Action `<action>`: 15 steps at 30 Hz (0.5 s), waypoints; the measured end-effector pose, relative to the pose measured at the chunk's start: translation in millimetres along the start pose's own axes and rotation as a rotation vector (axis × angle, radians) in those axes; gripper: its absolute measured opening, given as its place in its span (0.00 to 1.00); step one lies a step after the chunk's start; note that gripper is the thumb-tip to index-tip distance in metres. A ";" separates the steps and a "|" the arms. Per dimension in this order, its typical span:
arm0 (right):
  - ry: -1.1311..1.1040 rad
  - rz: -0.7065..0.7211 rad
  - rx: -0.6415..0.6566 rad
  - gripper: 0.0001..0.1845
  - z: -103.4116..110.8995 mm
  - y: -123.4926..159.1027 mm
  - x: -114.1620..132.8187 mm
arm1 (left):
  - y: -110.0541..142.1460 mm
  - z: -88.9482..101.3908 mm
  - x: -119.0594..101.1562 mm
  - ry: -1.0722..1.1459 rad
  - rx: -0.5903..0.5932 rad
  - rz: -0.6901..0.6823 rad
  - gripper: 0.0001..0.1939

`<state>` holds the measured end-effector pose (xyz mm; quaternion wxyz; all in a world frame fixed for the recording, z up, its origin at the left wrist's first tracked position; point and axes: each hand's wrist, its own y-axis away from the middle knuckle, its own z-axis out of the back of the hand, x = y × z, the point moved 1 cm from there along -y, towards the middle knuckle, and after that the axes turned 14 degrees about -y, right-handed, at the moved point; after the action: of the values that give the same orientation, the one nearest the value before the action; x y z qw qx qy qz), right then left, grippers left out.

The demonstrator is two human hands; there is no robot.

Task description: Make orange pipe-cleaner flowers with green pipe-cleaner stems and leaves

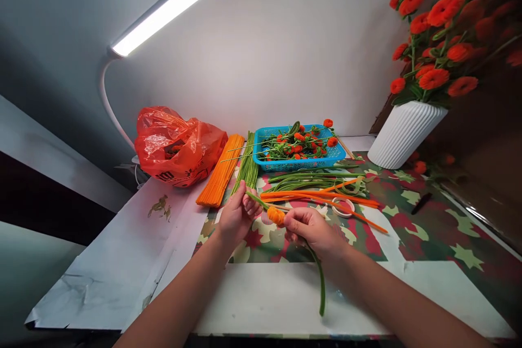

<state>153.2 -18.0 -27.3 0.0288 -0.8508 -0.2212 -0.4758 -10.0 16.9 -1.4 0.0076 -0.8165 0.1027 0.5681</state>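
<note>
Above the front of the table my left hand [240, 213] pinches one end of a green pipe cleaner [322, 288] between thumb and fingers. Close by, my right hand [312, 228] is closed at the base of a small orange coiled pipe-cleaner flower [276, 216], which sits between the two hands. The long end of the green pipe cleaner hangs down below my right hand in a curve. My right fingertips partly cover where the flower and the green pipe cleaner meet. Loose orange pipe cleaners [293, 195] lie just behind my hands.
Behind stand a blue basket [299, 163] of finished flowers, bundled orange pipe cleaners [222, 171], bundled green pipe cleaners [248, 166] and a red plastic bag [175, 147]. A tape roll [343, 214] lies right. A white vase [405, 133] holds orange flowers. A lamp [179, 2] hangs overhead.
</note>
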 end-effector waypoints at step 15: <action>0.155 0.283 -0.272 0.21 -2.4 4.2 9.9 | 8.9 -6.3 18.9 -0.194 -0.039 -0.050 0.22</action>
<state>157.4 -19.0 -17.2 -0.0029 -0.8304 -0.0306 -0.5563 0.5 4.5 -15.8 0.0158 -0.7598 0.0703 0.6461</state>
